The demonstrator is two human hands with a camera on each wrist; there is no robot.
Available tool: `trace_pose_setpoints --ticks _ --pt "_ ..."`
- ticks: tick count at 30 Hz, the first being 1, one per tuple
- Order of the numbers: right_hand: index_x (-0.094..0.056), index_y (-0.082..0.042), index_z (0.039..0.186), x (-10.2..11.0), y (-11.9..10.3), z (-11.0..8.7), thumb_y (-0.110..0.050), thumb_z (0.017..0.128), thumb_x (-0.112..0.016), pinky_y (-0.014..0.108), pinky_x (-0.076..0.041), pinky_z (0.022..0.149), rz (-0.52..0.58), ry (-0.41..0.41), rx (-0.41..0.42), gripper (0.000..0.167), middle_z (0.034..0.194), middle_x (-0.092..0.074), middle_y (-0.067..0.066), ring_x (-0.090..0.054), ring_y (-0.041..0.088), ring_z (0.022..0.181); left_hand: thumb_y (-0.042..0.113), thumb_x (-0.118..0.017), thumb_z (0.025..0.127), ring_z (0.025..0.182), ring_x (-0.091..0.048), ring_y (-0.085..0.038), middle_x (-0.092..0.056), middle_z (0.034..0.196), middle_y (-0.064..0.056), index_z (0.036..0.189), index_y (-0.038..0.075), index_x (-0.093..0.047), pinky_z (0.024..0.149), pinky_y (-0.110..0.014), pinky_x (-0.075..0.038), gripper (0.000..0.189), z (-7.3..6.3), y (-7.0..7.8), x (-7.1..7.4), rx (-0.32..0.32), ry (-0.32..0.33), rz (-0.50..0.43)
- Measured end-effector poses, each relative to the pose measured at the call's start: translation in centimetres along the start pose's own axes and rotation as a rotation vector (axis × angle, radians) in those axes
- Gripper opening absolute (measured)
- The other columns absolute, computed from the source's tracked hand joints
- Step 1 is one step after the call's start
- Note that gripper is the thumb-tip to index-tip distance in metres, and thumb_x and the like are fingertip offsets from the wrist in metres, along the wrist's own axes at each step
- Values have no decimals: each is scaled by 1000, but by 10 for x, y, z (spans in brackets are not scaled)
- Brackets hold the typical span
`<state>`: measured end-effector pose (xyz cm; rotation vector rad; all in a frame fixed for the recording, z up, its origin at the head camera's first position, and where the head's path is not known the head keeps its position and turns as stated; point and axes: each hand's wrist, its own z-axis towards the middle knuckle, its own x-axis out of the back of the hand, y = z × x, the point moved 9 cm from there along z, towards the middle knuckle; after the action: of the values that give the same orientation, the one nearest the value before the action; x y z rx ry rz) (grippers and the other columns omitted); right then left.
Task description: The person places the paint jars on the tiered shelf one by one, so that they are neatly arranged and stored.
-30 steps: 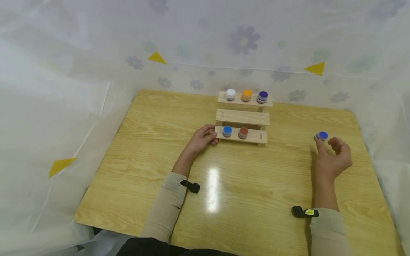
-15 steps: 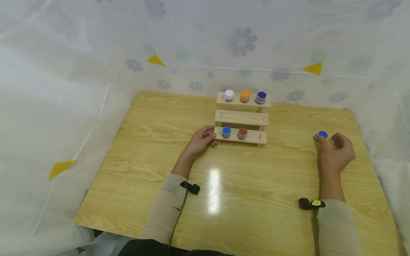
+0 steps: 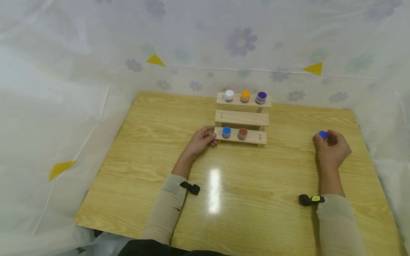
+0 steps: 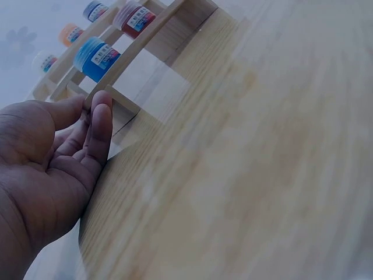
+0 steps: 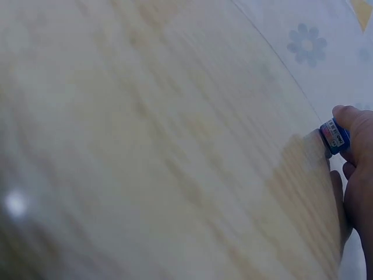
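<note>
My left hand (image 3: 199, 143) pinches the left end of the lowest step of a three-tier wooden stand (image 3: 242, 118); the left wrist view shows thumb and fingers at that board's end. On this step are a light blue paint jar (image 3: 226, 132) and a red-brown paint jar (image 3: 242, 134). White (image 3: 229, 95), orange (image 3: 245, 96) and purple (image 3: 261, 97) paint jars stand on the top step. Far to the right, my right hand (image 3: 334, 152) holds a dark blue paint jar (image 5: 335, 138) between thumb and fingers, low at the table; its label shows in the right wrist view.
The wood-grain table (image 3: 262, 185) carries the stand near its back edge. Behind it hangs a pale flowered sheet (image 3: 198, 42) with yellow triangles (image 3: 313, 68). Bare tabletop lies between the stand and my right hand.
My right hand, first beside the dark blue jar, shifted right, then came forward and left and took the jar between thumb and fingers. The left hand keeps its grip on the stand.
</note>
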<state>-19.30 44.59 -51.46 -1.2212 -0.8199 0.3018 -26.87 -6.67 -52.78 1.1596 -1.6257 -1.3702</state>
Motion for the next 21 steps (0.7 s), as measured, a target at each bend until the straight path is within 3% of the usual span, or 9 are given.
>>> trace_pose_setpoints --ticks 11,21 --pt "-74 -14 135 9 -8 0 -32 90 -86 20 -51 104 -30 2 -19 50 115 -69 -12 -64 10 114 14 -61 109 87 -72 -18 -72 105 -14 155 1 -46 79 -28 -62 50 -1 -1 -2 9 -1 6" --pt "-74 -16 135 9 -23 -14 -32 90 -87 22 -48 108 -21 -45 -8 50 117 -69 -13 -62 10 116 14 -61 109 86 -72 -19 -72 104 -16 153 1 -49 78 -28 -62 47 -1 -1 0 12 10 17"
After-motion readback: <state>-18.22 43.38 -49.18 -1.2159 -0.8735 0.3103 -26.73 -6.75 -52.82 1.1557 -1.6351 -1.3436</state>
